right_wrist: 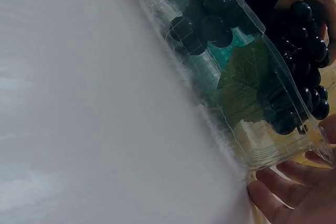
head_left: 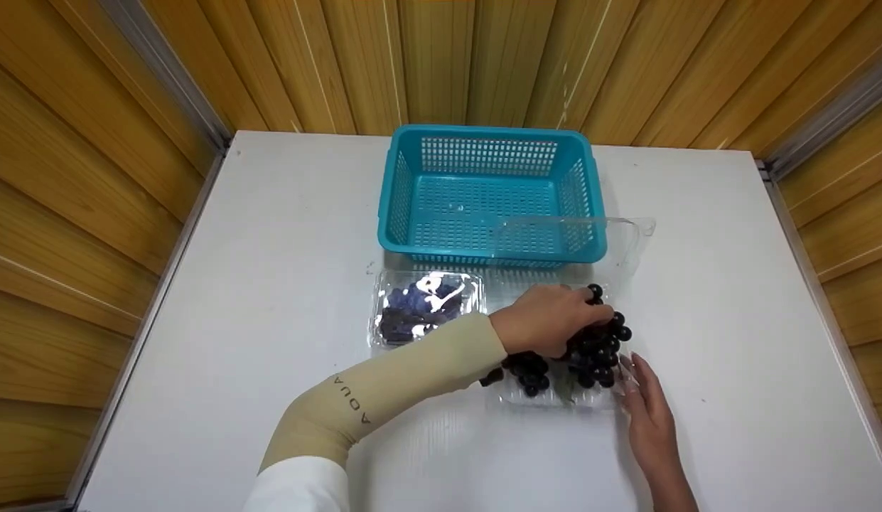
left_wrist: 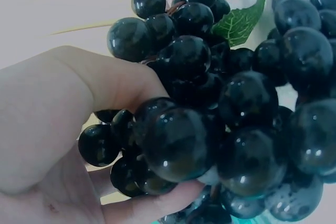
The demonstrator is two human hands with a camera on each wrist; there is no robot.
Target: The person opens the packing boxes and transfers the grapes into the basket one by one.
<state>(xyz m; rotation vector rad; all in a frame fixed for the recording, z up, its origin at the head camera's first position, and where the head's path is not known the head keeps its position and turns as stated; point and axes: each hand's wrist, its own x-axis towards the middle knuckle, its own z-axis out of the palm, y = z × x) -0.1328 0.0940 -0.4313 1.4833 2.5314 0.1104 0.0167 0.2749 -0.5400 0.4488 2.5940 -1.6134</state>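
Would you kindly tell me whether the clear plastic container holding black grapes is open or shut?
The container is open: its transparent lid is swung back, and the left hand grips the exposed black grapes.

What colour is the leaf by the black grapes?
The leaf is green with paler veins; the left wrist view shows it best.

Head view high, facing down, left wrist close in, right wrist low, tilted, all sharing grapes (head_left: 594, 358)
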